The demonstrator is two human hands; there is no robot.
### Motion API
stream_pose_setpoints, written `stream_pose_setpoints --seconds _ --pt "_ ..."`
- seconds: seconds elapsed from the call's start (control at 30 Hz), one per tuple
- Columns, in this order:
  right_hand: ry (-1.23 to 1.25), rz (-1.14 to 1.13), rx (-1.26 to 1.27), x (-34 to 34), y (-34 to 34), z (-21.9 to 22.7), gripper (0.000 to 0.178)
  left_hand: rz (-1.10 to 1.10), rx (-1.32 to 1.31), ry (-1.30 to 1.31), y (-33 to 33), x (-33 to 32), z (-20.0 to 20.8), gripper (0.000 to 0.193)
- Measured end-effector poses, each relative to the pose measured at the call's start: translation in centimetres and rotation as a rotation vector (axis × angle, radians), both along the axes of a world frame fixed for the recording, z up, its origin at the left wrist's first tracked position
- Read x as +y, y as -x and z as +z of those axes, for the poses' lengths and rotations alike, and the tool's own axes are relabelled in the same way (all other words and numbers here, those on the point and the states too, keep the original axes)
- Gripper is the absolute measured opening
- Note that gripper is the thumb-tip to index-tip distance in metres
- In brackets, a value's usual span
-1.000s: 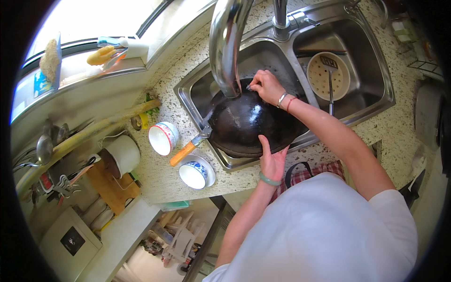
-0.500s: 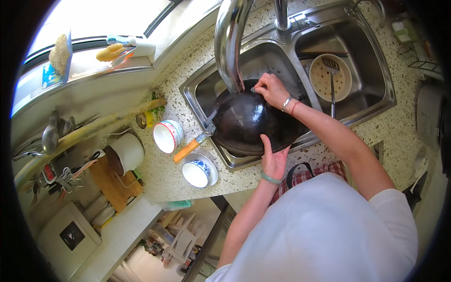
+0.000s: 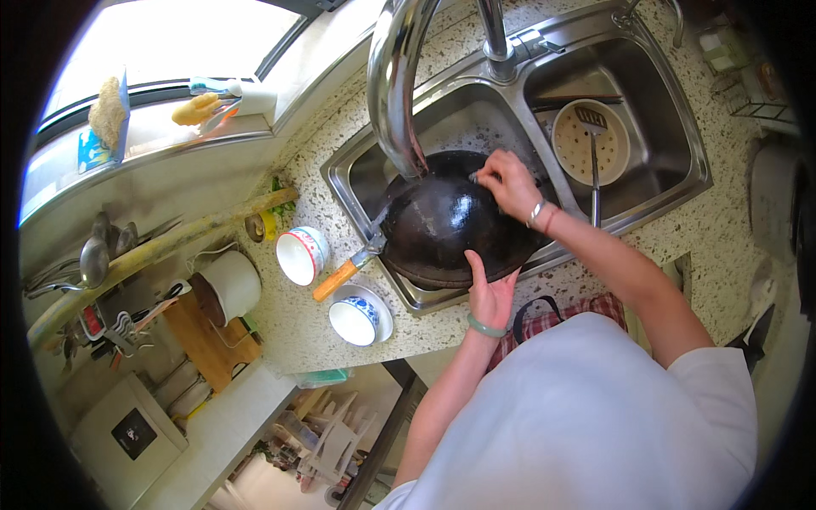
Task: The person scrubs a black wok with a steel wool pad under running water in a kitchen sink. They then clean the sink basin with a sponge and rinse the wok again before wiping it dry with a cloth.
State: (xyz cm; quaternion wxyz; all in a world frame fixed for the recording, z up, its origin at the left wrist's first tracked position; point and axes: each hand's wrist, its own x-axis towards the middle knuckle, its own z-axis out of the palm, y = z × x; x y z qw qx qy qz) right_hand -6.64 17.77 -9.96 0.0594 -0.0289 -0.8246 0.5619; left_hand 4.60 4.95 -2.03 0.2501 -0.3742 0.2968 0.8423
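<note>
A dark wok (image 3: 446, 234) lies bottom up over the left sink basin (image 3: 353, 174), its wet outer face shining. Its wooden handle (image 3: 337, 280) sticks out over the counter at the left. My left hand (image 3: 491, 299) grips the near rim, thumb on the outer face and the other fingers mostly hidden beneath. On the wok's far right part, my right hand (image 3: 512, 187) pinches a small greyish scrubber (image 3: 475, 178), mostly covered by the fingers. The curved chrome faucet (image 3: 382, 102) hangs over the wok's far left edge.
Two bowls, one red-rimmed (image 3: 300, 255) and one blue-patterned (image 3: 354, 320), stand on the speckled counter (image 3: 285, 340) near the handle. The right basin holds a cream strainer bowl (image 3: 614, 161) and a slotted spatula (image 3: 594, 161). A window ledge runs along the far left.
My right hand has slid with the scrubber toward the right and slightly nearer over the wok. My left hand keeps its hold on the rim. The whole view has shifted a little.
</note>
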Motion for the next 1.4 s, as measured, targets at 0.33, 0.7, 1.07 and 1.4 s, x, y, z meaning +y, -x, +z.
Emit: stream_pose_setpoints --seconds 0.33,0.7,1.07,1.4 --pt "0.035 -0.048 -0.104 -0.2 2.0 -2.4 0.010 0.012 -0.038 -0.020 0.1 0.0 0.0 0.067" --pt "0.011 0.175 0.210 -2.2 -3.3 4.3 0.008 0.017 -0.020 0.003 -0.8 -0.9 -1.0 0.065" --pt "-0.347 -0.102 -0.419 0.0 12.0 -16.5 0.037 0.071 -0.031 -0.047 0.2 -0.3 0.3 0.064" --pt "-0.211 -0.162 -0.570 5.0 14.0 -21.4 0.017 0.015 -0.017 -0.121 1.6 0.6 0.9 0.062"
